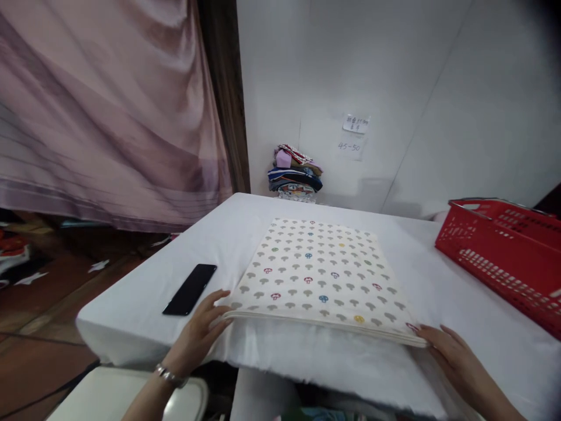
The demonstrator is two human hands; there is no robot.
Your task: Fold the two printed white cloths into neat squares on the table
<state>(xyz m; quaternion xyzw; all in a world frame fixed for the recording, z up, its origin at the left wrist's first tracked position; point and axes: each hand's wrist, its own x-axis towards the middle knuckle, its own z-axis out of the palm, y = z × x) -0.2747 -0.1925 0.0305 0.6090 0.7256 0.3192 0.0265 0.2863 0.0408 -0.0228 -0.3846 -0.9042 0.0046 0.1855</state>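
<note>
A folded white cloth [315, 269] printed with grey mushrooms and a few coloured ones lies flat on the table. Its layered near edge reaches the table's front edge. At the cloth's near left corner is my left hand [199, 330], with the corner between its lower digits and the upper finger spread apart. My right hand [456, 356] takes the near right corner between its digits, while another finger sticks out beside it. The undersides of both corners are hidden.
A black phone [190, 289] rests left of the cloth on the white-covered table [144, 292]. To the right stands a red plastic basket [504, 251]. Folded fabrics [295, 172] are piled by the wall, below paper notes [353, 137]. A pink curtain [109, 105] hangs at left; a pale stool [100, 394] is below.
</note>
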